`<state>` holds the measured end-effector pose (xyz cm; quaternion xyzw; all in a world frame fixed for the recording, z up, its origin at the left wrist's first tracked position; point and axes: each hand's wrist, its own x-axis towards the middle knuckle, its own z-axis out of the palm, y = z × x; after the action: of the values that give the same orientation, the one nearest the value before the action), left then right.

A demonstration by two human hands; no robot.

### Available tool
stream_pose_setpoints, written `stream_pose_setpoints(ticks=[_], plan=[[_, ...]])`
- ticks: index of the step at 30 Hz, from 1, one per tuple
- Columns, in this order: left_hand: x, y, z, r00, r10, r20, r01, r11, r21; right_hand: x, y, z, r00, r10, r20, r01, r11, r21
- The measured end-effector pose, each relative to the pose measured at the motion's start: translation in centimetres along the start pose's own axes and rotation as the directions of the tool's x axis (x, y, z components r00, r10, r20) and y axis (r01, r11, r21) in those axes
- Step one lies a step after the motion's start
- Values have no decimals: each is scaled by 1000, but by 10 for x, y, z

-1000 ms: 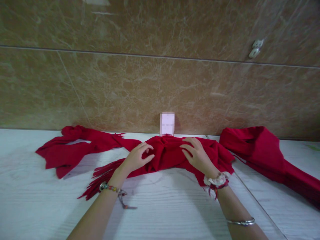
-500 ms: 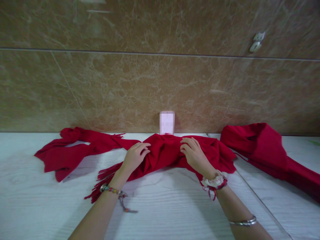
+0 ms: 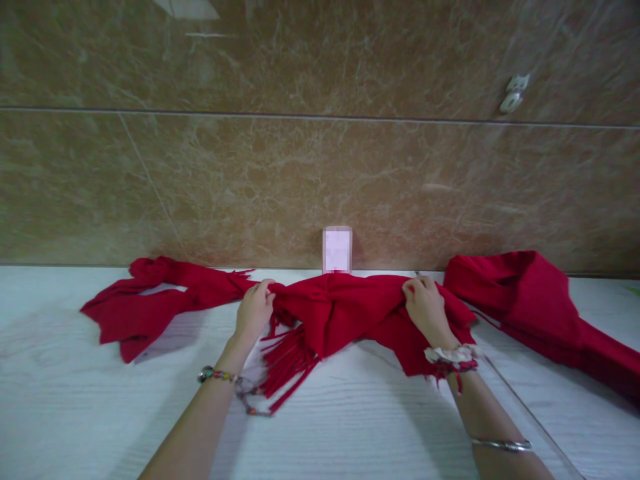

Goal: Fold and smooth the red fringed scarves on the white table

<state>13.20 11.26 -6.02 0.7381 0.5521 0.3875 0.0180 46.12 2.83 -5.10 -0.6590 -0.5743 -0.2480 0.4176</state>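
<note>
A red fringed scarf (image 3: 350, 307) lies bunched and creased on the pale wood-look surface, its fringe (image 3: 290, 367) hanging toward me on the left. My left hand (image 3: 256, 310) pinches the scarf's left end, fingers closed. On the other side, my right hand (image 3: 426, 308) is closed on the scarf's upper right edge, fingertips pressed into the cloth. Between the two hands the fabric stretches across in loose folds. A beaded bracelet hangs from my left wrist; a pale scrunchie and a silver bangle are on my right arm.
More red cloth (image 3: 155, 307) with a fringed end lies to the left, and a folded red cloth (image 3: 520, 300) to the right. A small pale card-like object (image 3: 337, 250), blurred out, stands against the brown marbled wall (image 3: 250, 180). A small white fitting (image 3: 515, 93) is on the wall.
My hands have moved apart, left hand leftward and right hand rightward, both closing on the scarf. The middle is spread wider, and the fringe has shifted to the right.
</note>
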Motion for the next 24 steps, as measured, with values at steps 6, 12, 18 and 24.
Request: stream_pose_setpoints(ticks=[6, 12, 18, 24], plan=[[-11, 28, -5, 910, 390, 143, -370, 917, -146, -1, -29, -12, 969, -236, 78, 225, 966, 129], [-23, 47, -4, 775, 502, 384, -459, 865, -205, -12, -73, -23, 737, -585, 338, 495, 808, 320], [-23, 44, 6, 819, 461, 341, -441, 887, -141, -26, -75, -7, 641, -582, 500, 535, 806, 253], [-19, 40, 0, 853, 467, 234, -445, 884, -143, -23, -70, -3, 687, -593, 420, 541, 803, 248]])
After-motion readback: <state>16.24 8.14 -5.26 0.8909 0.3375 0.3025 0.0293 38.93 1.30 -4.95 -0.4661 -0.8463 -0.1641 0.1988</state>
